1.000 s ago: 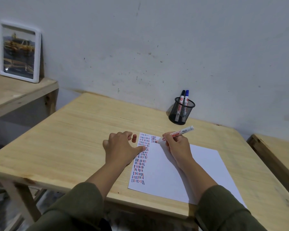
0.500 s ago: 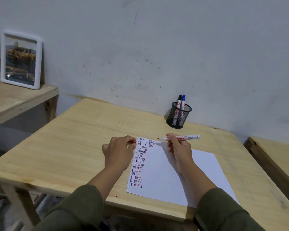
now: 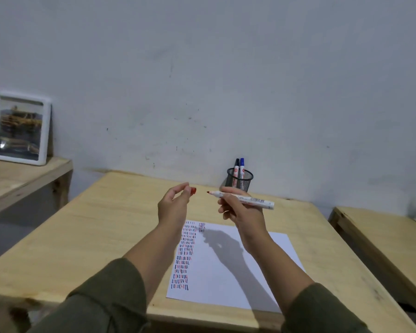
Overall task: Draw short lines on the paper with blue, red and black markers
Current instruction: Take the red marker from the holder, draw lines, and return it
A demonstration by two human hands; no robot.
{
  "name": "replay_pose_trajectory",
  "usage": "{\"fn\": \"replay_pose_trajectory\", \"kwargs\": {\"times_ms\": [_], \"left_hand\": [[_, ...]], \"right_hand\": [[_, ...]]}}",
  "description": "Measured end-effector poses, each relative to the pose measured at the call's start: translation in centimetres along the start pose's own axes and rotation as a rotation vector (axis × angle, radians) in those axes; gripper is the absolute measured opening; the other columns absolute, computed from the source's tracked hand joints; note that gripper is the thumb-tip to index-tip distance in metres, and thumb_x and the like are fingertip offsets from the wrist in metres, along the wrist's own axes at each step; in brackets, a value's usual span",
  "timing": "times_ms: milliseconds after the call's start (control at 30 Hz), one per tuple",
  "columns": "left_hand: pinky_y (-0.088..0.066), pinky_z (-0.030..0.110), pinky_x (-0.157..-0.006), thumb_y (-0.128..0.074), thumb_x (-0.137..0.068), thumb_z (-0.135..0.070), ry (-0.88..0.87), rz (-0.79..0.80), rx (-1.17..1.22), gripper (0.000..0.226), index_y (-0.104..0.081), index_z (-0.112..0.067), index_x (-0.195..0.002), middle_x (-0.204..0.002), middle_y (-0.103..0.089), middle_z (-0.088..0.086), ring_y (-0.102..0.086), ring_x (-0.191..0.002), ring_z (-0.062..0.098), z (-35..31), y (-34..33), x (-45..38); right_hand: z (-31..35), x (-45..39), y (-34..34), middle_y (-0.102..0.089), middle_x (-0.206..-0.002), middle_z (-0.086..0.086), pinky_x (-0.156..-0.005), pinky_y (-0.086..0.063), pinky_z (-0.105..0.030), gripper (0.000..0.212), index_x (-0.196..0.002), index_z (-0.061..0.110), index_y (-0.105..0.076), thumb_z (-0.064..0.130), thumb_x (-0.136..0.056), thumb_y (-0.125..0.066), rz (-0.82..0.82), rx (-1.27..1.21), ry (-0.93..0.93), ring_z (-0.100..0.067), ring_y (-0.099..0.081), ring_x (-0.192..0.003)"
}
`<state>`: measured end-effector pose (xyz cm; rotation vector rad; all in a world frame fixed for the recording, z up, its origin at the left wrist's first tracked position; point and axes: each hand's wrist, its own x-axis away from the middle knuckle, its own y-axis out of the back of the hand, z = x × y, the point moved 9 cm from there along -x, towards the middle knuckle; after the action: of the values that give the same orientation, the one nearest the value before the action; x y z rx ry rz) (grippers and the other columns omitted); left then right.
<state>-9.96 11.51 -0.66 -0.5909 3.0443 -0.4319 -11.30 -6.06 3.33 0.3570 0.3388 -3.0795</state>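
A white sheet of paper [image 3: 228, 280] lies on the wooden table [image 3: 87, 236], with a column of short blue, red and black lines down its left side. Both hands are raised above the paper. My right hand [image 3: 240, 212] grips an uncapped red marker [image 3: 245, 198], held level with its red tip pointing left. My left hand [image 3: 174, 207] pinches the marker's red cap [image 3: 193, 191] between fingertips, a short gap away from the tip. A black marker [image 3: 236, 170] and a blue marker [image 3: 242, 169] stand in a black mesh cup [image 3: 240, 180] at the table's back edge.
A grey wall runs right behind the table. A lower wooden shelf on the left [image 3: 22, 179] carries a white-framed picture [image 3: 19, 128]. Another wooden surface [image 3: 382, 236] stands at the right, separated from the table by a narrow gap.
Both hands have lifted off the paper. The marker has swung level with its tip toward the left hand, which now holds the red cap up near the tip. The view has tilted upward.
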Motion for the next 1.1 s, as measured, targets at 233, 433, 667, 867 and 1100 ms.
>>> {"fn": "replay_pose_trajectory", "kwargs": {"times_ms": [233,433,667,867,1100], "left_hand": [[-0.038,0.022,-0.065,-0.062,-0.089,-0.031,0.046,0.093,0.044,0.015,-0.066,-0.026,-0.102,-0.096,-0.069,-0.009,-0.058,-0.088,0.009,-1.1,-2.7,1.4],[-0.035,0.021,-0.065,-0.063,-0.087,-0.032,0.054,0.178,-0.006,0.011,-0.066,-0.025,-0.095,-0.092,-0.071,-0.01,-0.056,-0.091,0.01,-1.7,-3.7,2.3],[-0.035,0.016,-0.063,-0.06,-0.089,-0.028,0.079,0.282,-0.062,0.016,-0.067,-0.018,-0.1,-0.09,-0.068,-0.007,-0.058,-0.08,0.0,-2.7,-4.5,3.3],[-0.033,0.018,-0.062,-0.062,-0.087,-0.035,0.118,0.274,-0.097,0.015,-0.065,-0.021,-0.084,-0.083,-0.066,-0.009,-0.055,-0.08,0.003,-3.4,-4.1,3.0],[-0.038,0.014,-0.061,-0.066,-0.086,-0.017,0.127,0.247,0.089,0.007,-0.066,-0.018,-0.078,-0.062,-0.068,-0.012,-0.055,-0.074,0.006,-2.9,-4.7,3.2]], "right_hand": [[2.1,0.6,0.4,-0.064,-0.076,-0.008,-0.058,-0.046,-0.024,0.014,-0.095,0.012,-0.07,0.005,-0.089,-0.058,0.004,0.053,0.06,-0.016,-0.058,-0.062],[2.6,0.9,0.8,-0.064,-0.079,-0.011,-0.058,-0.046,-0.024,0.014,-0.097,0.01,-0.069,0.006,-0.089,-0.059,0.008,0.07,0.066,-0.015,-0.058,-0.062],[3.4,1.2,-0.1,-0.067,-0.075,-0.002,-0.061,-0.047,-0.026,0.012,-0.093,0.019,-0.072,0.013,-0.086,-0.064,0.05,0.155,0.089,-0.017,-0.06,-0.067],[4.1,1.6,-0.7,-0.07,-0.078,-0.002,-0.064,-0.049,-0.026,0.012,-0.089,0.027,-0.073,0.018,-0.084,-0.066,0.1,0.192,0.114,-0.015,-0.062,-0.07],[3.0,1.1,-0.3,-0.061,-0.073,-0.014,-0.057,-0.048,-0.019,0.015,-0.094,0.004,-0.068,0.004,-0.092,-0.053,0.0,-0.12,0.044,-0.014,-0.056,-0.056]]}}
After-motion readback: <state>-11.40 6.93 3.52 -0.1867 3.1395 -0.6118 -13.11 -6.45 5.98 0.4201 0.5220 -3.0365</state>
